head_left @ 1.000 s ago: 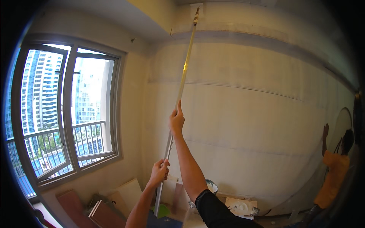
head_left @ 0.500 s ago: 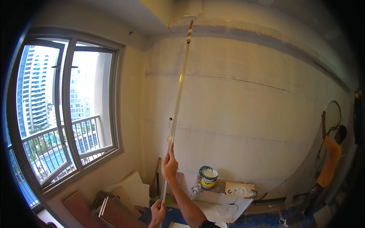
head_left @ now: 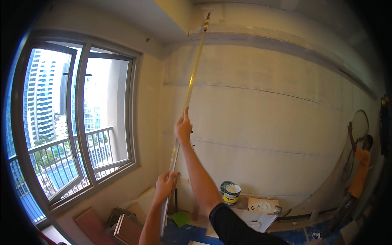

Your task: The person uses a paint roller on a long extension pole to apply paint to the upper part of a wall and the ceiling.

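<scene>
A long pale pole [head_left: 192, 79] slants up from my hands toward the top of the wall. Its far end carries a narrow tool head [head_left: 207, 23] with banded wrapping, reaching the wall strip above the ledge; its exact kind is too small to tell. My right hand [head_left: 183, 127] is closed around the pole at the higher grip, one finger lying up along it. Lower down, my left hand [head_left: 164, 185] is wrapped round the same pole. The pole's bottom end hangs below that hand, beside my left forearm.
An open window [head_left: 81, 118] fills the left side. Below it lean boards [head_left: 128, 230]. A green dustpan [head_left: 181, 219] lies near a bench holding a paint bucket [head_left: 231, 193] and a putty-smeared board [head_left: 261, 205]. At far right, a person in orange [head_left: 359, 171] reaches up the wall.
Both hands have risen with the pole, and its tool head has moved higher up the wall strip. My view has shifted slightly; more of my right sleeve shows.
</scene>
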Demonstrator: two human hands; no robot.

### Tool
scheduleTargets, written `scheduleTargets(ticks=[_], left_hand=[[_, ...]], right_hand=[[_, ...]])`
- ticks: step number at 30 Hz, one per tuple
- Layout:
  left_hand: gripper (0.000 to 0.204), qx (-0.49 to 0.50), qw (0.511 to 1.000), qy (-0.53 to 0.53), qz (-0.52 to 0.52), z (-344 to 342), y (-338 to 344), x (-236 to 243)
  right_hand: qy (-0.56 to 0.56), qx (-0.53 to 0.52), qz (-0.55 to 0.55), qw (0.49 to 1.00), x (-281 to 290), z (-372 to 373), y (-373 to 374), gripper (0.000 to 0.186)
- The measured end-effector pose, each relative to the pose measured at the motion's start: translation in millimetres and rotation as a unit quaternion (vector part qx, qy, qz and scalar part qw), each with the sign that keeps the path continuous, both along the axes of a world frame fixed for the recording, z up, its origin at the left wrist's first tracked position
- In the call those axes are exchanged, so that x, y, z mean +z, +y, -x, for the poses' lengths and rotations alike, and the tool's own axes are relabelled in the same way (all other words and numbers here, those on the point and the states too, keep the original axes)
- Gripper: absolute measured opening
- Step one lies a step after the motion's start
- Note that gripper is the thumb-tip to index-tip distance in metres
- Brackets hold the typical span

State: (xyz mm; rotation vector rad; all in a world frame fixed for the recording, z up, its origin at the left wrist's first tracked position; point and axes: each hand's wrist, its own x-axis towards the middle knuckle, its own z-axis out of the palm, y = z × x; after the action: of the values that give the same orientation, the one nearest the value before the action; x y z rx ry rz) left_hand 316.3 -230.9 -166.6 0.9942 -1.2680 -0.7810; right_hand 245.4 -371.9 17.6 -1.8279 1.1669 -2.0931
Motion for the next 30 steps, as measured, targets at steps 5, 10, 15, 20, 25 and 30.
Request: scheduleTargets(ticks=[5,10,15,20,25,30], left_hand=[[0.028,-0.023,0.991,0.071,-0.107,1.8,65.3,-126.8],[0.033,-0.013,0.996,0.044,-0.073,-29.3,32.5,-75.1],[0.036,-0.077,0.995,0.055,-0.029,-57.8,-36.8,64.5],[0.036,-0.043,0.998,0.034,-0.027,-58.6,-38.9,56.2],[0.032,0.033,0.998,0.003,-0.056,-49.2,10.6,-103.8],[0.033,-0.021,0.994,0.044,-0.103,-52.1,11.7,-91.4]], right_hand=[[0.000,0.018,-0.061,0.998,-146.9,0.4,60.1,0.063],[0.025,0.014,-0.058,0.998,-88.1,-26.1,30.7,0.063],[-0.001,-0.015,0.008,1.000,59.7,-50.9,-51.5,0.063],[-0.009,-0.012,0.039,0.999,49.5,-55.4,-47.8,0.063],[0.020,0.015,-0.038,0.999,-111.3,-52.5,12.3,0.064],[0.013,0.046,-0.070,0.996,-110.7,-48.7,7.6,0.066]])
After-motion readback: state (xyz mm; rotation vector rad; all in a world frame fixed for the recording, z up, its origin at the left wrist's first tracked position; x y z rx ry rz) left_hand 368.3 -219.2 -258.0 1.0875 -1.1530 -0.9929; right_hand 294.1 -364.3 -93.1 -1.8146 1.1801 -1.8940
